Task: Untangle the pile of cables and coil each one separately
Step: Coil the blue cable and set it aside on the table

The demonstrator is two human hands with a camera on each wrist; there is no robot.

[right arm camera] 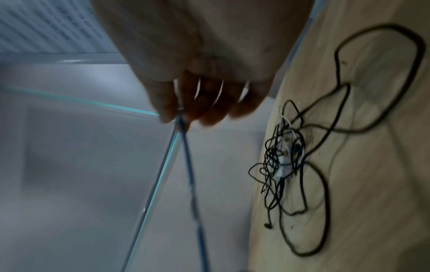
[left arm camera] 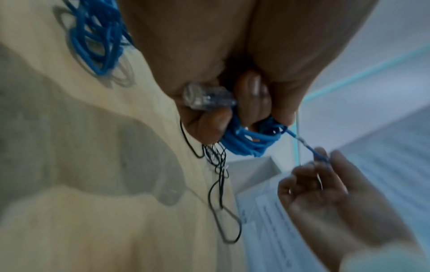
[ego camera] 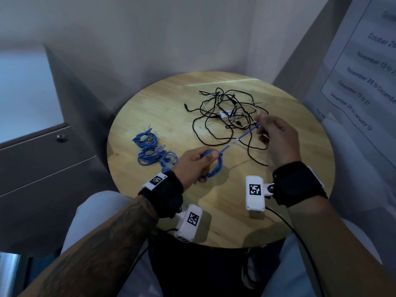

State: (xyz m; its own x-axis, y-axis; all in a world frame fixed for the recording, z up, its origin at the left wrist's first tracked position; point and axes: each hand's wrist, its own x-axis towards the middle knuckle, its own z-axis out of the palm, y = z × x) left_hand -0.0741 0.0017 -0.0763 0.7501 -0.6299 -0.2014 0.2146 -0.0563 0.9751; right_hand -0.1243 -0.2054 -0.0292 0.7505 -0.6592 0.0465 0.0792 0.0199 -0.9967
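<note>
My left hand (ego camera: 200,162) grips a small coil of blue cable (ego camera: 215,168) above the round wooden table (ego camera: 150,108); in the left wrist view the coil (left arm camera: 246,141) hangs from my fingers beside its clear plug (left arm camera: 207,99). The cable's free end (ego camera: 242,138) runs taut up and right to my right hand (ego camera: 276,138), which pinches it between thumb and fingers (right arm camera: 179,117). A tangle of black and white cables (ego camera: 227,114) lies on the table beyond my hands, also in the right wrist view (right arm camera: 291,165). Three coiled blue cables (ego camera: 150,151) lie at the left.
The table stands in a corner, with walls behind it and a printed paper sheet (ego camera: 368,67) on the right wall. A grey cabinet (ego camera: 42,157) stands to the left. My knees are under the table's near edge.
</note>
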